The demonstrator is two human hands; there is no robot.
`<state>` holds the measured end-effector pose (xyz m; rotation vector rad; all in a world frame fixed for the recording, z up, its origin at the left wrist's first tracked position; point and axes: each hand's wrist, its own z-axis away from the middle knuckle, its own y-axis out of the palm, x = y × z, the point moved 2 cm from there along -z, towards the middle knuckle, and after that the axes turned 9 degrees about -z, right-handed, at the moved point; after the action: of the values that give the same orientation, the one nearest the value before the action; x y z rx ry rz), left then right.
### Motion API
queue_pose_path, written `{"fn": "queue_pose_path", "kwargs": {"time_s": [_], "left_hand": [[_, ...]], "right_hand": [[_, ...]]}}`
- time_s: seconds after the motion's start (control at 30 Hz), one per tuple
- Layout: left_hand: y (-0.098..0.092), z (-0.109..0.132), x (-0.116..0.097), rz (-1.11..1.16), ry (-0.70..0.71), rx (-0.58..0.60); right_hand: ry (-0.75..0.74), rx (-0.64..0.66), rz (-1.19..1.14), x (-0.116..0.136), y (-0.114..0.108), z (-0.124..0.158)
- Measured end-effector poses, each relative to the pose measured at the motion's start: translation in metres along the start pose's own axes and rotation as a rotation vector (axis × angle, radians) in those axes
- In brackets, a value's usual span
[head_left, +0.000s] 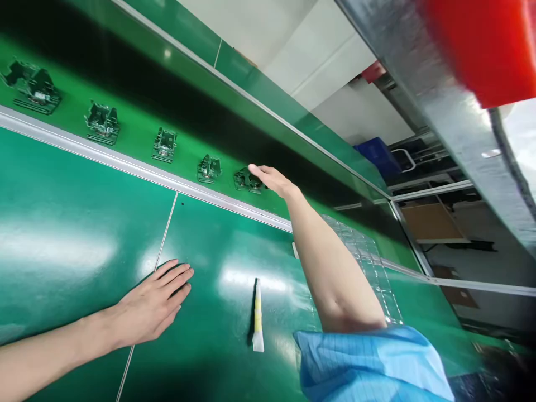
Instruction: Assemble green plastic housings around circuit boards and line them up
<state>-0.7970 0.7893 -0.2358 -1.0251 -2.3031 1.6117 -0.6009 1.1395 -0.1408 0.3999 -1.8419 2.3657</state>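
My left hand (153,307) lies palm down on the green worktop (209,240), fingers stretched out and holding nothing. My right hand (271,178) reaches over the raised rail to a small dark green circuit board assembly (242,180) on the green belt. It covers the right part of that assembly. Most of its fingers are hidden, so I cannot tell whether they grip it. Between my arms, a white and yellow tube-like stick (258,318) lies on the worktop.
More circuit board assemblies (164,145) stand in a row along the belt (138,111) to the left. A metal rail (104,162) edges it. Clear plastic trays (377,268) lie beyond my right forearm. A metal beam (439,95) with a red object (489,50) hangs upper right.
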Motion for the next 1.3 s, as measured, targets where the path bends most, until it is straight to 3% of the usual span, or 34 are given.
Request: {"fn": "queue_pose_path", "kwargs": {"time_s": [0.13,0.23,0.37,0.47,0.53,0.63,0.77,0.83,0.93,1.0,1.1,1.2,1.3], "left_hand": [[-0.006,0.001,0.006,0.035,0.028,0.021],[-0.009,0.002,0.010,0.042,0.053,0.036],[-0.010,0.006,0.018,0.063,0.057,0.033],[-0.013,0.010,0.020,0.106,0.042,0.015],[-0.016,0.014,0.013,0.121,0.049,0.004],[-0.020,0.023,-0.013,0.192,0.026,0.018],[-0.019,0.040,-0.045,0.363,-0.172,0.034],[-0.020,0.045,-0.049,0.396,-0.235,0.027],[-0.025,0.046,-0.043,0.460,-0.188,0.038],[-0.030,0.048,-0.037,0.510,-0.163,0.050],[-0.036,0.053,-0.035,0.593,-0.257,0.025],[-0.035,0.056,-0.042,0.719,-0.407,-0.082],[-0.029,0.052,-0.053,0.788,-0.540,-0.229]], "right_hand": [[0.034,-0.037,0.013,0.037,0.011,-0.001],[0.002,-0.126,0.005,0.045,0.006,0.032],[-0.109,-0.208,-0.003,0.034,0.007,0.134],[-0.246,-0.229,0.025,0.030,0.041,0.227],[-0.243,-0.217,0.037,0.032,0.074,0.278],[-0.267,-0.119,-0.094,0.041,0.111,0.333],[-0.396,0.032,-0.375,0.029,0.124,0.382],[-0.455,0.105,-0.495,0.012,0.131,0.398],[-0.495,0.095,-0.617,-0.007,0.151,0.410],[-0.494,-0.001,-0.677,-0.012,0.163,0.412],[-0.484,-0.175,-0.729,-0.012,0.172,0.411],[-0.496,-0.312,-0.691,-0.015,0.174,0.406],[-0.537,-0.361,-0.689,-0.020,0.178,0.401]]}}
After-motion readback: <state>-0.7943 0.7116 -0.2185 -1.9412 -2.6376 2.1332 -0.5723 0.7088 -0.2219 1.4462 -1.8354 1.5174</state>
